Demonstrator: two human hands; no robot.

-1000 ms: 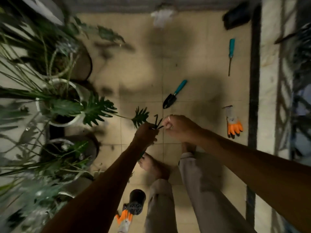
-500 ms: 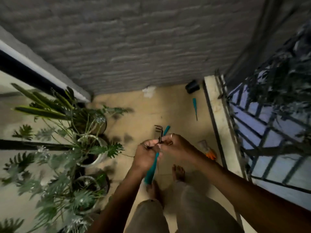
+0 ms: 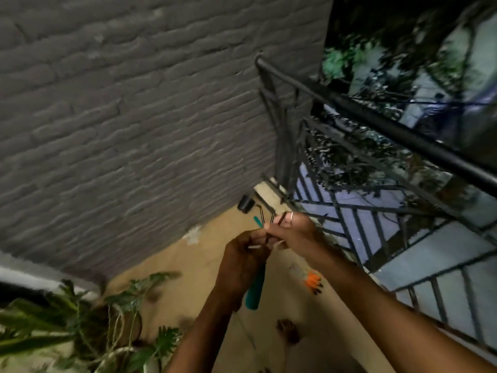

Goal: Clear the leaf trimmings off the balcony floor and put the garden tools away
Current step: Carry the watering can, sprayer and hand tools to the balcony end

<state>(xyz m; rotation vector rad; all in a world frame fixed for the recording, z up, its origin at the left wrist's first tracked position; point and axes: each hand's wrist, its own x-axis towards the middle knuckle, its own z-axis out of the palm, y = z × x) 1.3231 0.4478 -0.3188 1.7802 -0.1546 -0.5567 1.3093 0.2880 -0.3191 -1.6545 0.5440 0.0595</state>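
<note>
My left hand (image 3: pixel 243 258) grips a small hand rake (image 3: pixel 255 289) by its teal handle, which hangs below the fist. My right hand (image 3: pixel 289 234) pinches the rake's dark metal prongs, which stick up past its fingers. Both hands meet in mid-air above the tan tiled balcony floor (image 3: pixel 212 265). Another teal-handled tool (image 3: pixel 257 221) lies on the floor behind the hands, mostly hidden. An orange-and-white garden glove (image 3: pixel 312 281) lies on the floor under my right forearm. The frame is motion-blurred.
A grey brick wall (image 3: pixel 134 117) fills the left. A black metal railing (image 3: pixel 376 162) runs along the right edge. Potted plants (image 3: pixel 94 332) crowd the lower left. A black object (image 3: pixel 245 203) sits in the far corner, a white scrap (image 3: pixel 193 234) near the wall. My bare foot (image 3: pixel 289 329) shows below.
The view has tilted up from the floor toward the wall and railing. Both hands have stayed on the rake, which rose with them; my right hand shifted onto the prongs.
</note>
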